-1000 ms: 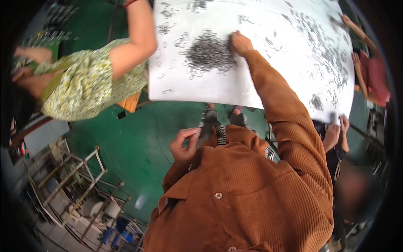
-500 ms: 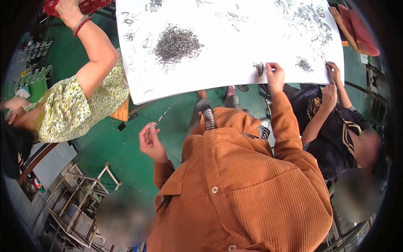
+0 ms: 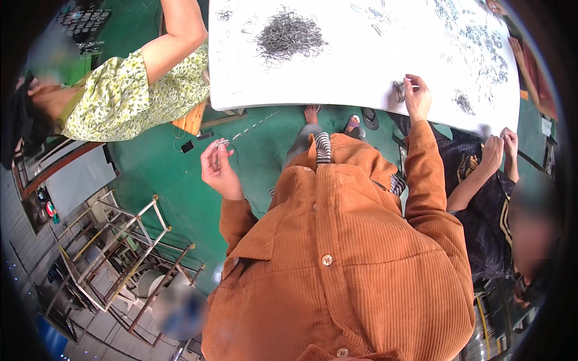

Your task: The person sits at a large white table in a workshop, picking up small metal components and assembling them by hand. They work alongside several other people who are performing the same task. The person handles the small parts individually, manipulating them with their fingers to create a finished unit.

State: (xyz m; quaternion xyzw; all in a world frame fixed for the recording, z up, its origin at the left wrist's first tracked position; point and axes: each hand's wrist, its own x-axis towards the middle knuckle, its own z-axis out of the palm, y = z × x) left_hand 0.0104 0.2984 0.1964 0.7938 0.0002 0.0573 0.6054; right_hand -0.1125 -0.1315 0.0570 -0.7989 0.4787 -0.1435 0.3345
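Note:
My left hand point(image 3: 220, 168) is raised above the floor, away from the table, thumb and fingertips pinched on the end of a thin strand with pale segments point(image 3: 247, 130). The strand stretches up and to the right from the fingers. My right hand point(image 3: 418, 99) rests at the table's near edge, fingers bent together beside a small bunch of dark wire loops point(image 3: 398, 92). Whatever its fingertips hold is too small to tell. On the white tabletop point(image 3: 355, 72) a big heap of dark wire loops point(image 3: 291, 37) lies further left.
Many small metal pieces point(image 3: 469, 30) are scattered at the table's far right, with a little dark pile point(image 3: 463, 103) nearer. A person in dark clothes point(image 3: 475, 174) sits at my right; another in a flowered top point(image 3: 114, 99) is at left. Metal frames point(image 3: 129, 246) stand lower left.
The view has shifted, so the table sits higher and further right. My left hand keeps its pinch on the strand. My right hand stays by the small bunch, its fingers slightly rearranged.

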